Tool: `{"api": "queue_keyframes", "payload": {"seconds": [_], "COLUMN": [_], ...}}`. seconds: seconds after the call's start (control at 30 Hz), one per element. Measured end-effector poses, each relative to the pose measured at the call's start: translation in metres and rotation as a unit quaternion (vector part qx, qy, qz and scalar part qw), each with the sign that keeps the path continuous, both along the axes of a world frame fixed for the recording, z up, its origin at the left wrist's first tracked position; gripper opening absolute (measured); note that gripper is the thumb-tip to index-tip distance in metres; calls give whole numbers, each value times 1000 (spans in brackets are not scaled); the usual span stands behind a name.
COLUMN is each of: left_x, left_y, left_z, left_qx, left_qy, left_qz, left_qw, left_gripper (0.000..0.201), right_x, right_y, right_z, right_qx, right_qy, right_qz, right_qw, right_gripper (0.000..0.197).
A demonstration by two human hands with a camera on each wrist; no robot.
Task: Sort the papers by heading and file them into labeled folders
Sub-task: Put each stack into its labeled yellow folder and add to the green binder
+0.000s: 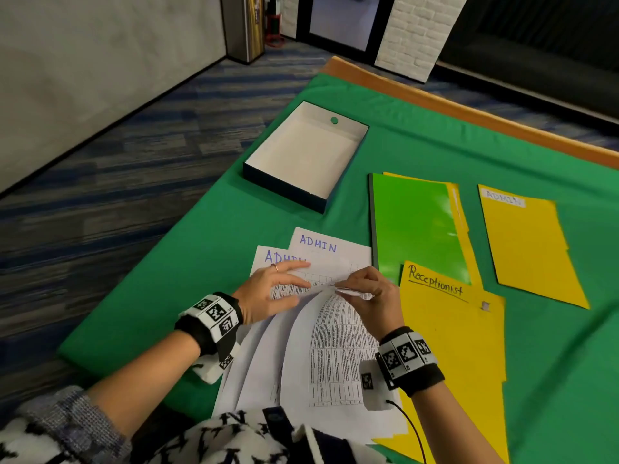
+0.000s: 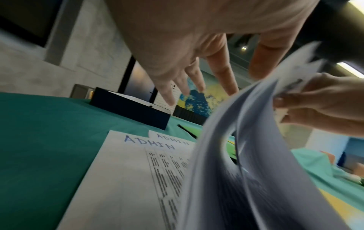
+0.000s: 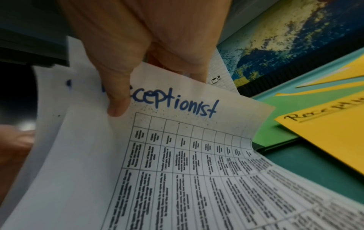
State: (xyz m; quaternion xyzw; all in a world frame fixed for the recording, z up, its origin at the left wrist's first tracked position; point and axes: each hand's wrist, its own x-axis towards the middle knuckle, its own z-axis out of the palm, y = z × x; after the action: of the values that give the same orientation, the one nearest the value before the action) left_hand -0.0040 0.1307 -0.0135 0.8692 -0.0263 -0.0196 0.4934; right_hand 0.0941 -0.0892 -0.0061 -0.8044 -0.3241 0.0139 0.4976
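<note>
Two flat sheets headed ADMIN (image 1: 318, 245) (image 2: 128, 171) lie on the green cloth. Over the nearer one my left hand (image 1: 298, 283) (image 2: 197, 77) is spread with straight fingers, its thumb side against the raised sheets. My right hand (image 1: 345, 289) (image 2: 315, 105) pinches the top edges of several printed sheets (image 1: 335, 346) (image 2: 246, 155) and lifts them in a curl. The front sheet (image 3: 187, 155) is headed Receptionist, with my thumb (image 3: 118, 101) on the heading. A yellow Receptionist folder (image 1: 452, 336) (image 3: 325, 132) lies right of the sheets. A yellow ADMIN folder (image 1: 529, 246) lies further right.
A green folder (image 1: 415, 226) (image 3: 275, 124) lies on another yellow one behind the Receptionist folder. An open dark box with a white inside (image 1: 321, 195) (image 2: 130, 109) stands at the back left. The table's left edge drops to carpet; a wooden rim (image 1: 469, 108) runs along the back.
</note>
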Motion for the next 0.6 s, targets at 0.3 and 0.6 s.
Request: {"api": "queue_keyframes", "payload": {"seconds": [0.3, 0.6], "left_x": [1, -1], "left_y": [-6, -2], "left_z": [-4, -7], "left_qx": [-72, -199], "left_qy": [37, 57], "left_qz": [171, 240], "left_qw": [982, 949], "left_gripper": [45, 54], "right_x": [3, 3], "right_y": [10, 8], "right_z": [9, 2], "right_qx": [-17, -76], "right_qy": [28, -25], "right_qz": [-36, -17], "right_qw": [999, 997], "right_gripper": [23, 29]}}
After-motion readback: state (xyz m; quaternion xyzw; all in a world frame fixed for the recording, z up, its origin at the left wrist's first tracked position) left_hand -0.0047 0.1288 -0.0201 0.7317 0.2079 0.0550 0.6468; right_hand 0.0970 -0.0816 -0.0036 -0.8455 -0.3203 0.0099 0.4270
